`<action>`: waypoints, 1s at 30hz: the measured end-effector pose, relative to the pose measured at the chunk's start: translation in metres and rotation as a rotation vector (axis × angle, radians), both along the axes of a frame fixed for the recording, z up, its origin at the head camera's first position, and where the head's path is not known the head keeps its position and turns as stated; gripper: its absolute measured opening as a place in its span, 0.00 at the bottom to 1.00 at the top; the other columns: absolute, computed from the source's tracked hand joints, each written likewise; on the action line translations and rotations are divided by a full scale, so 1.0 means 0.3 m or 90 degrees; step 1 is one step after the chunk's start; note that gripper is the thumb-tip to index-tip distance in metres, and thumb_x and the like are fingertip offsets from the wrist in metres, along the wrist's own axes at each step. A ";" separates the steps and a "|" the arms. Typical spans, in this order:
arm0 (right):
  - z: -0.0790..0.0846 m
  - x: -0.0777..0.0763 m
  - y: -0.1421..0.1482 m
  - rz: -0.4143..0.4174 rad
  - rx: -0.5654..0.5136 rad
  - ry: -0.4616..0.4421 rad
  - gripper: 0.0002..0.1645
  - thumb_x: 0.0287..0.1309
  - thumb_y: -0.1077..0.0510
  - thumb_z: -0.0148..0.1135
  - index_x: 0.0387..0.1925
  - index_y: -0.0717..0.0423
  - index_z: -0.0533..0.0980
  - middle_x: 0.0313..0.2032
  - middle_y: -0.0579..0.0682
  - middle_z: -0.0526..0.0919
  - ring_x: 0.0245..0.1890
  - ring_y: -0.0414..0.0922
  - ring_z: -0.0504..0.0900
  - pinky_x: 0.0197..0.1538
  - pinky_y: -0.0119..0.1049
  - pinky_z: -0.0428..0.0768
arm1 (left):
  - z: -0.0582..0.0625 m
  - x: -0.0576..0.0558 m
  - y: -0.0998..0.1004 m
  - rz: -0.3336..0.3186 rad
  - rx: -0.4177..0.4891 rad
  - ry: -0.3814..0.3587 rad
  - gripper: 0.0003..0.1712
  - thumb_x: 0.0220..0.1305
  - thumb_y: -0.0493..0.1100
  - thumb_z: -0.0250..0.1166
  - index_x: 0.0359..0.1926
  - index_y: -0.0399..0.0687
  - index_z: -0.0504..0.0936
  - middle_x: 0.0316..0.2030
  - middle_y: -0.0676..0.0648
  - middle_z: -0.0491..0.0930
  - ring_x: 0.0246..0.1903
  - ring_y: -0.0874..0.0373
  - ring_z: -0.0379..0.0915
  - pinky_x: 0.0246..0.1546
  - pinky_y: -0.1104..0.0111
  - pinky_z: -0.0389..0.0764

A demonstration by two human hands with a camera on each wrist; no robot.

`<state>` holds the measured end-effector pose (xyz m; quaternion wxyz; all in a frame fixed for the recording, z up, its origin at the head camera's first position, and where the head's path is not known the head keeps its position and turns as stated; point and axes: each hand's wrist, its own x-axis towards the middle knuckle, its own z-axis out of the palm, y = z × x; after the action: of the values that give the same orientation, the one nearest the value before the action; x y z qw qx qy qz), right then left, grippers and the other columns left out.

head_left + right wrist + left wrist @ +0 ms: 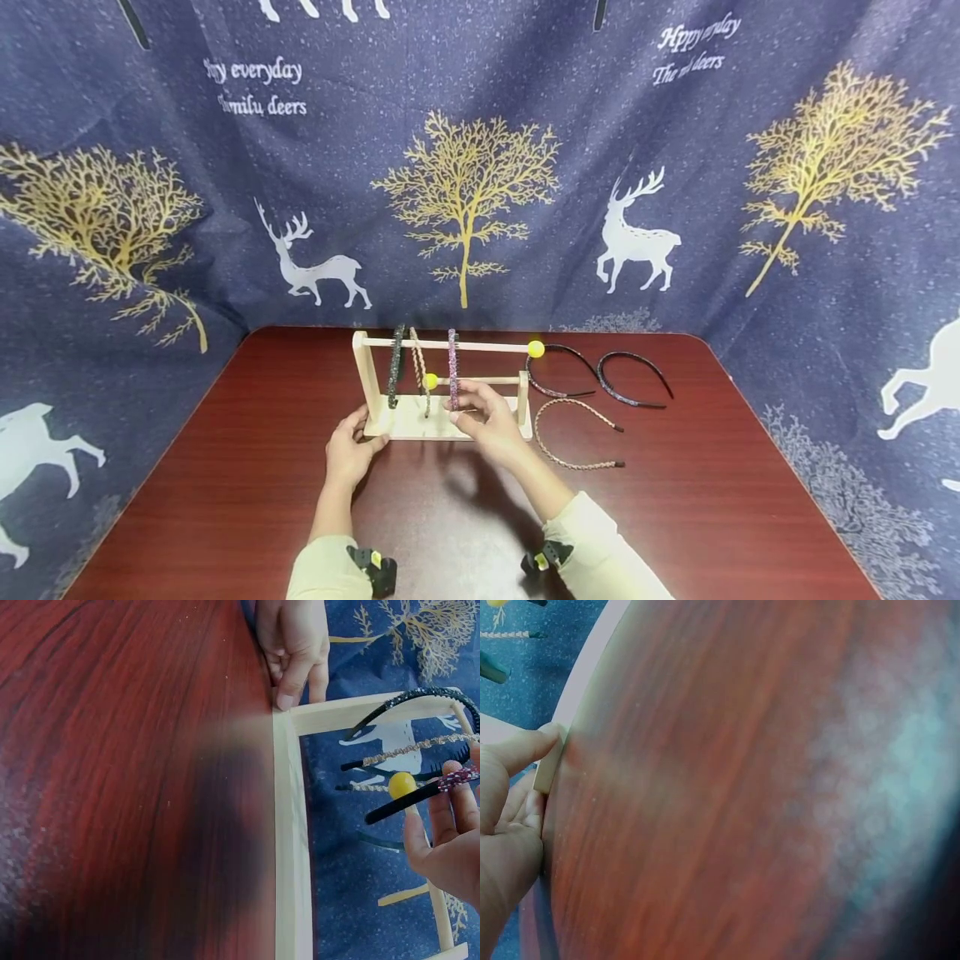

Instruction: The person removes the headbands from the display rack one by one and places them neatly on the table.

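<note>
A pale wooden two-bar rack (412, 429) stands on the table, its bars tipped with yellow balls. My left hand (348, 450) grips the left end of its base; in the left wrist view the thumb and fingers of that hand (502, 825) pinch the wood. A pink-purple glittery headband (453, 358) hangs over the upper bar, and my right hand (491, 425) holds its lower part near the lower bar. In the right wrist view, fingers of the right hand (450, 847) lie against the headband's glittery stretch (457, 778). Left of it hang a black sparkly headband (396, 367) and a beige braided headband (418, 358).
Right of the rack lie a beige braided headband (558, 458), a dark headband (577, 354) and another dark glittery headband (611, 392). The reddish-brown table (675, 517) meets a blue deer-and-tree cloth (510, 275) at its back edge.
</note>
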<state>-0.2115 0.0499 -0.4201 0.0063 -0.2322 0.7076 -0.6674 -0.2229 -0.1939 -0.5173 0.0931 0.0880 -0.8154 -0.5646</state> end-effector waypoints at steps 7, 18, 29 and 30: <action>0.016 -0.004 -0.014 -0.019 -0.024 0.035 0.17 0.53 0.76 0.56 0.46 0.75 0.70 0.36 0.72 0.78 0.37 0.58 0.79 0.39 0.29 0.78 | 0.005 0.000 -0.007 0.007 -0.006 0.003 0.38 0.47 0.29 0.70 0.61 0.34 0.68 0.52 0.32 0.73 0.54 0.41 0.68 0.57 0.58 0.68; 0.085 0.007 0.013 -0.058 -0.052 0.080 0.15 0.52 0.77 0.58 0.43 0.76 0.70 0.33 0.72 0.79 0.34 0.47 0.80 0.35 0.26 0.75 | 0.000 -0.002 -0.003 0.009 0.004 -0.004 0.38 0.47 0.28 0.70 0.62 0.35 0.68 0.52 0.32 0.73 0.55 0.42 0.68 0.58 0.59 0.68; 0.100 -0.014 0.066 -0.057 -0.055 0.106 0.15 0.52 0.77 0.57 0.44 0.76 0.71 0.34 0.72 0.79 0.36 0.50 0.82 0.40 0.28 0.77 | 0.001 -0.002 0.000 0.014 -0.003 0.002 0.37 0.46 0.28 0.70 0.60 0.35 0.70 0.52 0.33 0.74 0.53 0.43 0.69 0.57 0.59 0.69; 0.101 -0.017 0.072 -0.058 -0.054 0.108 0.15 0.52 0.77 0.57 0.44 0.76 0.71 0.34 0.72 0.79 0.36 0.47 0.82 0.39 0.28 0.76 | 0.002 -0.001 -0.002 0.015 -0.004 0.002 0.37 0.46 0.28 0.70 0.60 0.34 0.70 0.52 0.33 0.74 0.53 0.43 0.69 0.57 0.59 0.69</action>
<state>-0.2167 0.0714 -0.3897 -0.0936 -0.2556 0.6863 -0.6745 -0.2233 -0.1945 -0.5168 0.1013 0.0961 -0.8158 -0.5612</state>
